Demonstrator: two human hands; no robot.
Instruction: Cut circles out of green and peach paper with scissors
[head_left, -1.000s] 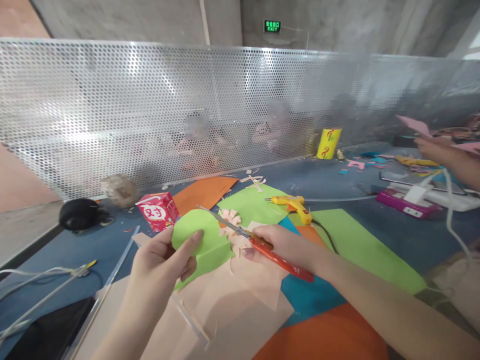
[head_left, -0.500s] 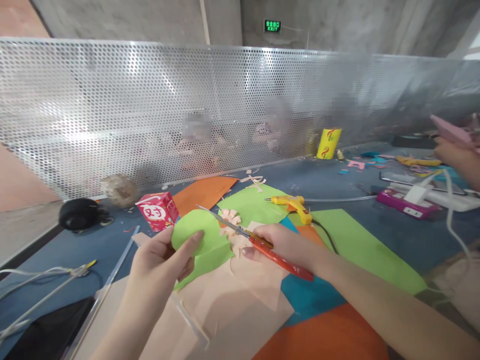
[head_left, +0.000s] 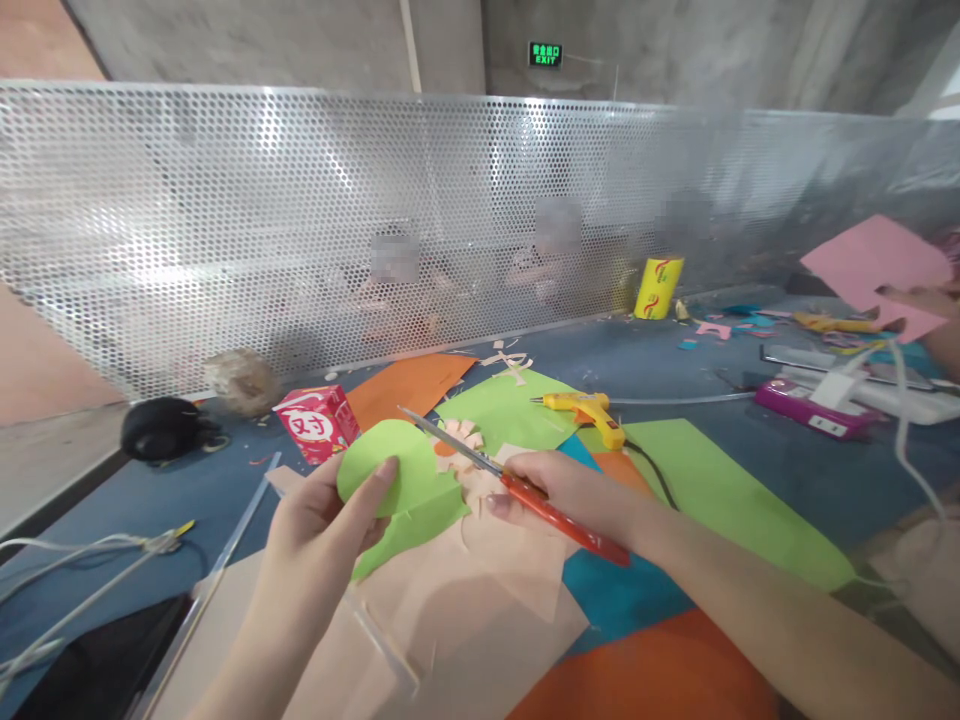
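your left hand [head_left: 322, 520] had the green paper circle [head_left: 384, 468] pinched, thumb flat on the near face and fingers behind it, so the circle stood tilted above the table [head_left: 705, 360]. your right hand [head_left: 566, 487] was closed round the red handles of the scissors [head_left: 534, 500], whose blades pointed up and to the left, just beside the circle's right edge (you couldn't tell from this angle whether metal touched paper). more green paper [head_left: 412, 535] showed right under the circle, and whether the two were joined was unclear.

behind the blades sat a pale paper flower [head_left: 466, 433] with a bit of orange at it. beneath your hands spread pale paper [head_left: 442, 610], with blue paper [head_left: 622, 595] and an orange sheet [head_left: 645, 670] to its right. a yellow glue gun [head_left: 585, 405] lay past the scissors, partly over a green sheet [head_left: 502, 405], and a red box [head_left: 319, 425] stood just beyond your left hand.

farther out, a purple power strip [head_left: 806, 408] lay to the right and a yellow cylinder [head_left: 658, 288] stood near the metal screen [head_left: 225, 230]. at the far right, a co-worker's hand [head_left: 930, 300] held pink paper [head_left: 870, 258].
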